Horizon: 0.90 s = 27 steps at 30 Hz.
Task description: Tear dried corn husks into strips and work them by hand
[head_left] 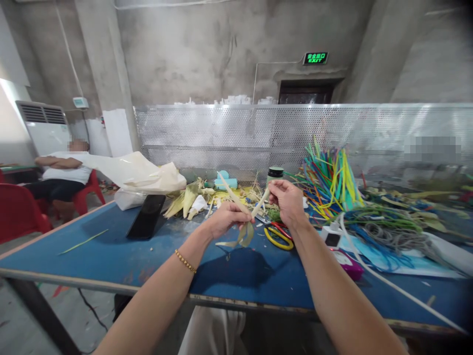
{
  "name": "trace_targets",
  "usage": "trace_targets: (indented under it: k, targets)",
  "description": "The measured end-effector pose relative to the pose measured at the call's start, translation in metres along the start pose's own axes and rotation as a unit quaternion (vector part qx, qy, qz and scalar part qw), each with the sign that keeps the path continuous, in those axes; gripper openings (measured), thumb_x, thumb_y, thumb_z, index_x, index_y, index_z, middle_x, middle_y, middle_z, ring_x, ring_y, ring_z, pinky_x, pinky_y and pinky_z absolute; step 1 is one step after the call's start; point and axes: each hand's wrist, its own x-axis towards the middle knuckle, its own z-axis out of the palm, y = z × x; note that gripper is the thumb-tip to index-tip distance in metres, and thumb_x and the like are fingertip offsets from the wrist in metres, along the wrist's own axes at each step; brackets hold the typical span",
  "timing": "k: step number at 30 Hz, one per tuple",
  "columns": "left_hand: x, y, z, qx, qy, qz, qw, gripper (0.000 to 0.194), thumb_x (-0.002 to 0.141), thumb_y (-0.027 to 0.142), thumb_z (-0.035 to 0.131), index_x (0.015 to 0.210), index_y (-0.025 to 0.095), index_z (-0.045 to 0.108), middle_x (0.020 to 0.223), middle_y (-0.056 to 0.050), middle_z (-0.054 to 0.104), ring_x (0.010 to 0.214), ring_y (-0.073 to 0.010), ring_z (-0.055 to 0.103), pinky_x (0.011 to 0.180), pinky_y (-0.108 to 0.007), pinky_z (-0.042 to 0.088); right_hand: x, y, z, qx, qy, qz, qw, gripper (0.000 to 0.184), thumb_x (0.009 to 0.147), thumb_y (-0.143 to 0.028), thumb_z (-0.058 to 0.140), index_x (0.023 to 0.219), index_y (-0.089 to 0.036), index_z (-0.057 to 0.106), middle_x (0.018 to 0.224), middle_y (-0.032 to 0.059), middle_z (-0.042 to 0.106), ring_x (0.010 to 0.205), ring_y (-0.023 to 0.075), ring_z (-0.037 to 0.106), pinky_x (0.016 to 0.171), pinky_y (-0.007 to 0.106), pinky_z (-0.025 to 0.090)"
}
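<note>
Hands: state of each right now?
Left hand: closed, fingers pinching the pale leaf strips.
Right hand: closed, fingers pinching one end of the strips, near the black-lidded jar.

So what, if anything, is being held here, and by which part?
Pale strips: the left hand pinches them near where they meet; the right hand holds one by its upper end.

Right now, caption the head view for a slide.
Both hands hold pale leaf strips above a blue table, near yellow-and-red-handled scissors and bundled colored strands.
</note>
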Motion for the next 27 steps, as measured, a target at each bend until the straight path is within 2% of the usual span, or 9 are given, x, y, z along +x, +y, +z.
trace_targets:
  k: [6,9,14,19,22,27]
  targets:
    - [-0.001,0.001,0.001,-0.011,0.012,-0.006,1.0,0.014,0.065,0.022,0.071,0.067,0.009,0.071,0.056,-0.004,0.058,0.05,-0.008,0.047,0.05,-0.023,0.034,-0.003,0.0,0.004,-0.011,0.014,-0.008,1.0,0.024,0.067,-0.036,0.069,0.076,-0.022,0.052,0.048,-0.0087,0.043,0.035,0.0047,0.029,0.034,0.02,0.021]
    - [-0.001,0.001,0.002,-0.009,0.0,-0.008,1.0,0.015,0.065,0.023,0.072,0.066,0.009,0.07,0.058,-0.005,0.06,0.05,-0.0081,0.048,0.05,-0.023,0.035,-0.004,-0.001,0.008,0.002,0.03,0.005,1.0,0.026,0.067,-0.037,0.069,0.076,-0.022,0.05,0.045,-0.0102,0.037,0.034,0.0049,0.026,0.034,0.02,0.017]
    - [0.0,0.0,0.003,-0.013,-0.003,-0.026,1.0,0.013,0.062,0.021,0.072,0.063,0.009,0.068,0.067,-0.008,0.065,0.052,-0.0087,0.05,0.05,-0.023,0.036,-0.008,-0.005,0.012,0.024,0.002,0.018,1.0,0.03,0.067,-0.04,0.07,0.077,-0.022,0.048,0.048,-0.0095,0.041,0.034,0.0043,0.029,0.034,0.02,0.019]
    - [0.002,-0.003,0.001,-0.006,0.053,-0.026,0.998,0.014,0.063,0.021,0.071,0.065,0.007,0.069,0.064,-0.008,0.063,0.052,-0.0078,0.049,0.05,-0.022,0.035,-0.011,-0.007,0.012,0.007,-0.032,0.027,0.999,0.032,0.066,-0.043,0.072,0.074,-0.021,0.049,0.049,-0.0087,0.041,0.036,0.0044,0.031,0.034,0.02,0.019]
    - [0.003,-0.006,-0.001,0.005,0.064,-0.028,0.998,0.013,0.064,0.019,0.069,0.065,0.007,0.068,0.063,-0.008,0.062,0.051,-0.0078,0.048,0.049,-0.022,0.034,-0.009,-0.005,0.01,0.005,-0.016,0.016,1.0,0.031,0.065,-0.04,0.072,0.075,-0.02,0.051,0.051,-0.0082,0.042,0.037,0.0047,0.032,0.035,0.02,0.021]
    - [0.003,-0.008,-0.002,0.021,0.027,-0.02,0.999,0.01,0.064,0.018,0.066,0.064,0.009,0.067,0.065,-0.008,0.063,0.053,-0.0086,0.049,0.05,-0.023,0.035,-0.003,0.006,0.004,-0.067,0.021,-0.036,0.997,0.027,0.071,-0.043,0.067,0.075,-0.02,0.053,0.056,-0.0044,0.05,0.04,0.007,0.038,0.038,0.022,0.028]
